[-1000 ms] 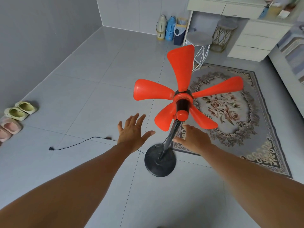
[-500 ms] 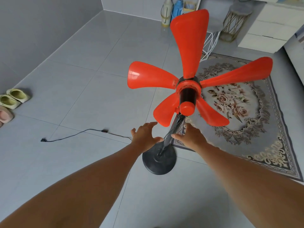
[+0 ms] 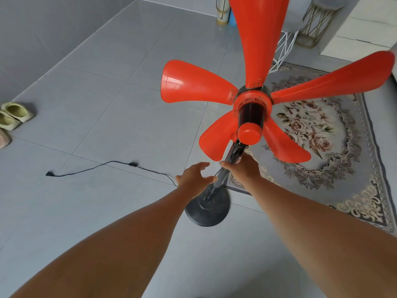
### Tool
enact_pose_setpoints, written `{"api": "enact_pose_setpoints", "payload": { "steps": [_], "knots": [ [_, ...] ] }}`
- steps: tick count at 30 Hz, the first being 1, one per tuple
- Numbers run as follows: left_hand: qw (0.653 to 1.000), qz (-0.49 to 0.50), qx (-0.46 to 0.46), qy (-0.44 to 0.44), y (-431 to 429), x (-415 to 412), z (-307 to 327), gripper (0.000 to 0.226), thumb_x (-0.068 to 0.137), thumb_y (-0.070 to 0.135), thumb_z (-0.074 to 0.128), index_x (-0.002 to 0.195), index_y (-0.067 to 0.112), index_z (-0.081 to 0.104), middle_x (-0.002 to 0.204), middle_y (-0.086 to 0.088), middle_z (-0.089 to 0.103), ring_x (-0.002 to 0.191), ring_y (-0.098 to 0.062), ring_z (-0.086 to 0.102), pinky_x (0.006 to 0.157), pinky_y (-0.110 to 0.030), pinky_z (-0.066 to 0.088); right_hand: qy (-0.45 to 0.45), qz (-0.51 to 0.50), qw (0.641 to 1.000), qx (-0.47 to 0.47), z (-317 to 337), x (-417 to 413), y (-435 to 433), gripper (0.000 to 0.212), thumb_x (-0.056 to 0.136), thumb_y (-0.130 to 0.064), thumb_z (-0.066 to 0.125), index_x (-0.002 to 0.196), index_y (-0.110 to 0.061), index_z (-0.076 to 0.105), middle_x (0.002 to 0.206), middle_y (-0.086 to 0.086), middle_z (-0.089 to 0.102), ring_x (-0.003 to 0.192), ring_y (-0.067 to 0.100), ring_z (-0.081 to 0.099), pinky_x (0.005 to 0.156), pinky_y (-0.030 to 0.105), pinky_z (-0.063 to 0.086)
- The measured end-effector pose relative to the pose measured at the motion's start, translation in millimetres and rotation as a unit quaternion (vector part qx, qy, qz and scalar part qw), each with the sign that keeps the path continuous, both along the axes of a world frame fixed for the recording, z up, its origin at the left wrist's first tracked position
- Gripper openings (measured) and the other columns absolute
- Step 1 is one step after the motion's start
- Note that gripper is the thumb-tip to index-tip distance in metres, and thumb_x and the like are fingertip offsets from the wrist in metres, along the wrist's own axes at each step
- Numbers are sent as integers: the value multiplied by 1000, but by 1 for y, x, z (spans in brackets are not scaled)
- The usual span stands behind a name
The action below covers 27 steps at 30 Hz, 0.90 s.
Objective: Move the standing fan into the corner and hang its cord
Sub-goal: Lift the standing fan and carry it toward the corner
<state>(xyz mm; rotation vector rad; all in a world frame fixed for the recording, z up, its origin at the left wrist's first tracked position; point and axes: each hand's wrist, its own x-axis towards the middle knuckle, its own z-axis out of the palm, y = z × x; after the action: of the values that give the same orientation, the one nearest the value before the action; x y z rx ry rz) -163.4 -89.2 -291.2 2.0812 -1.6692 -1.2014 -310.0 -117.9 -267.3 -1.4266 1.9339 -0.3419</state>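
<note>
Grey floor tiles point(image 3: 107, 125) carry the standing fan point(image 3: 250, 108) at the rug's point(image 3: 322, 134) edge; right hand point(image 3: 245, 168) grips its pole, left hand point(image 3: 193, 177) spread beside it; cord point(image 3: 103, 166) trails left.

Lighting: soft, even daylight. Glare: pale highlight on left fan blade point(image 3: 189, 82). Shadows: faint, beside slippers point(image 3: 16, 114). Distortion: wide-angle stretch at edges; forearms oversized. Focus: mildly soft throughout.

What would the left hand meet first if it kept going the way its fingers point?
Most likely the fan's pole, just beyond the left hand; depth is uncertain from this single view.
</note>
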Motion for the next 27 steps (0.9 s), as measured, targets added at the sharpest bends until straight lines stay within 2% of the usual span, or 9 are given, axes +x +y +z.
{"api": "enact_pose_setpoints", "payload": {
  "steps": [3, 12, 21, 27],
  "knots": [
    [1000, 9, 11, 18, 1, -5, -5, 53, 83, 44, 65, 133, 35, 53, 140, 13, 55, 129, -15, 51, 104, -45, 31, -5, -9, 1000, -13, -6, 0, -1, 49, 81, -39, 71, 118, -9, 60, 119, 10, 69, 113, 28, 62, 98, 39, 48],
    [998, 33, 29, 49, 1, -14, -7, 50, 85, 38, 67, 133, 31, 54, 140, 9, 57, 128, -18, 53, 106, -51, 39, 52, 13, 997, -56, -9, 1, -2, 47, 78, -38, 74, 111, -6, 64, 112, 12, 72, 105, 30, 66, 88, 37, 52],
    [995, 40, 43, 79, 2, -15, -1, 48, 88, 32, 66, 134, 24, 56, 140, 4, 57, 128, -20, 52, 109, -49, 39, 60, -42, 996, -55, -12, 5, 0, 53, 77, -39, 75, 115, -3, 63, 115, 14, 71, 108, 31, 66, 89, 38, 52],
    [993, 40, 44, 102, 1, -10, 1, 51, 87, 29, 67, 135, 22, 55, 139, 1, 58, 127, -20, 54, 107, -42, 44, 56, -44, 994, -88, -8, 17, 6, 43, 76, -37, 77, 104, -6, 69, 106, 13, 74, 102, 32, 68, 82, 36, 51]
  ]
}}
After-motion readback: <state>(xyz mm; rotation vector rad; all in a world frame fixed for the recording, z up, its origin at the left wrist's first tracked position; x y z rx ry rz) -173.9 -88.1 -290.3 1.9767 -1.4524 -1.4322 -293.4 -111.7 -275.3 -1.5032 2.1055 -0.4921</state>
